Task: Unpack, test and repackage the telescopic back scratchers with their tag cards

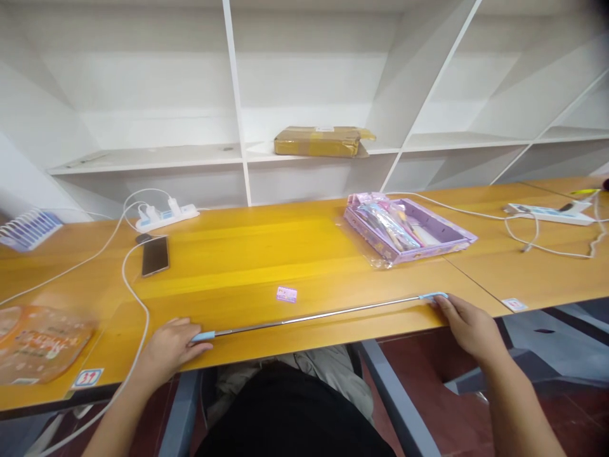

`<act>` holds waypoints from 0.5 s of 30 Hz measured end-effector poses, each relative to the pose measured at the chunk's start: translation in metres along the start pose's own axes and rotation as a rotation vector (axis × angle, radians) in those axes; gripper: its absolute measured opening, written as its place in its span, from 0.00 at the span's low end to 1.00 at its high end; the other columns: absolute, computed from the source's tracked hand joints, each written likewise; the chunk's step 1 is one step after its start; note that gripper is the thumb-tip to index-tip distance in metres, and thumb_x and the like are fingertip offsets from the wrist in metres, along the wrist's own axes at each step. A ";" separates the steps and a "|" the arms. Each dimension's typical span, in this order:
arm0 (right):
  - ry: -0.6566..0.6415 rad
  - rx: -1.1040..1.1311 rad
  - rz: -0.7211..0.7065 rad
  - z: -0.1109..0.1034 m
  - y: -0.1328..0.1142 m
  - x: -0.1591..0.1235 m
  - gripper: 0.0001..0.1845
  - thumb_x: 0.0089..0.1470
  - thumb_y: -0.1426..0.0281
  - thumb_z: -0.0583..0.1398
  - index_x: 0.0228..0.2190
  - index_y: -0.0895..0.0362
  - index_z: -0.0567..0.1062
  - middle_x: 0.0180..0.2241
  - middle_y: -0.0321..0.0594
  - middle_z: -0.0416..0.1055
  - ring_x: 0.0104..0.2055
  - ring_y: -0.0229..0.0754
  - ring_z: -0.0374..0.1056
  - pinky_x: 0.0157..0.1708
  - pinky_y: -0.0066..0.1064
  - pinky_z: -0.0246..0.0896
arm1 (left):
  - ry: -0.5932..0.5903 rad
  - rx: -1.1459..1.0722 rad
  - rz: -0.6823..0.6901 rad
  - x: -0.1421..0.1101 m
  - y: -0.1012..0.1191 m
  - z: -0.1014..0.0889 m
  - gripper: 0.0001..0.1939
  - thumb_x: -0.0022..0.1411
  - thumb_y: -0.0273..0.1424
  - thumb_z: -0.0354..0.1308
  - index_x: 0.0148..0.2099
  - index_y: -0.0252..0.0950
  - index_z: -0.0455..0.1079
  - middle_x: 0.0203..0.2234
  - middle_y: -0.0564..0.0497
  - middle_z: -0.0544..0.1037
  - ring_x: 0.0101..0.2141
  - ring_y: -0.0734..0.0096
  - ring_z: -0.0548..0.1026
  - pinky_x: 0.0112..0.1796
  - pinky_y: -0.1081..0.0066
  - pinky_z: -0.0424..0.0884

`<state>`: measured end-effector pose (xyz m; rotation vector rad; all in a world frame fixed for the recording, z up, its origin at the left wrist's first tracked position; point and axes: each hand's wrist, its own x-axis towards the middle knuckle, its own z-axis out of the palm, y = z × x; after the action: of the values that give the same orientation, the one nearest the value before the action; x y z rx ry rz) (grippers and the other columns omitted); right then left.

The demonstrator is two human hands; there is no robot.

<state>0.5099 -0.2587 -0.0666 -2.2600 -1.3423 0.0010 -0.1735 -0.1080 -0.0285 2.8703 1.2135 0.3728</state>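
Observation:
A long, thin telescopic metal rod (pixel 314 316) with light blue ends stretches across the front of the table. Its left end, a blue grip, is held in my left hand (pixel 174 346), fingers closed around it. At the far end, my right hand (pixel 469 324) pinches the other blue tip between thumb and fingers. Just behind the rod's middle lies a small purple card (pixel 286 294). A purple tray-like box (pixel 445 249) holding plastic-wrapped items sits further back, to the right.
On the left are a phone (pixel 155 256), a power strip (pixel 166 218) with white cables, and an orange plastic bag (pixel 45 346). A second power strip (pixel 549 213) lies at the right. Behind stand white shelves with a cardboard box (pixel 316 143).

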 end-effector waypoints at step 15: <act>-0.047 -0.207 0.157 0.005 -0.018 0.010 0.19 0.72 0.61 0.48 0.41 0.55 0.75 0.37 0.57 0.78 0.36 0.54 0.72 0.36 0.39 0.56 | -0.019 -0.065 -0.047 0.003 0.024 0.000 0.35 0.73 0.62 0.47 0.28 0.40 0.73 0.22 0.51 0.76 0.25 0.67 0.74 0.29 0.69 0.62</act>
<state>0.4986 -0.2415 -0.0612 -2.5491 -1.2338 -0.0326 -0.1542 -0.1224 -0.0258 2.7791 1.2389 0.3754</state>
